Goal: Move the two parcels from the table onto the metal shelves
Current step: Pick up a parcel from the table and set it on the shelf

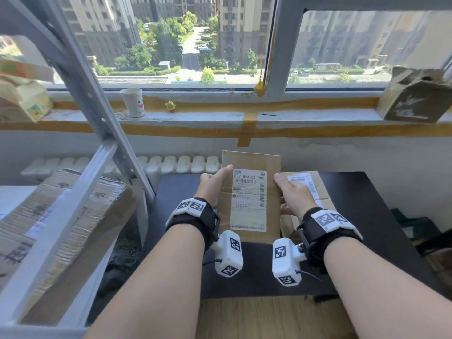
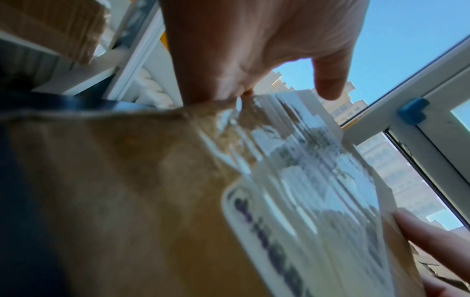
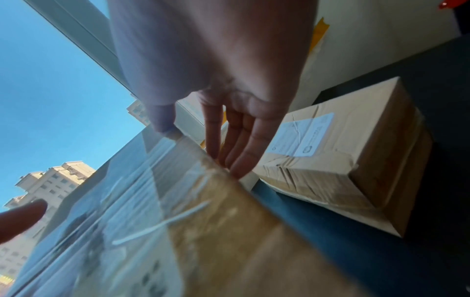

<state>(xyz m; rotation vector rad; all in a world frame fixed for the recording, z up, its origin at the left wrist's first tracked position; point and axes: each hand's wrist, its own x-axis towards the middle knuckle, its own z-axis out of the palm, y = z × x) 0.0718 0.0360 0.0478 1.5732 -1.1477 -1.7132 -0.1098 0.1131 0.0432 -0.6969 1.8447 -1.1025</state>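
Note:
I hold a flat brown parcel (image 1: 249,199) with a white shipping label between both hands, raised above the black table (image 1: 367,216). My left hand (image 1: 215,179) grips its left edge, thumb on the top face. My right hand (image 1: 291,194) grips the right edge, thumb on top and fingers (image 3: 236,144) straight down its side. Both wrist views show the same parcel (image 2: 152,201) (image 3: 203,231) blurred and close. The second parcel (image 1: 322,192) (image 3: 343,160), a taped cardboard box, lies on the table just right of the held one. The metal shelves (image 1: 80,182) stand at my left.
A large taped carton (image 1: 61,216) fills the near shelf level, with bags (image 1: 22,96) on the level above. On the window sill stand a paper cup (image 1: 133,102), a small yellow toy (image 1: 170,105) and a torn cardboard box (image 1: 415,96). A white radiator (image 1: 171,165) runs below the sill.

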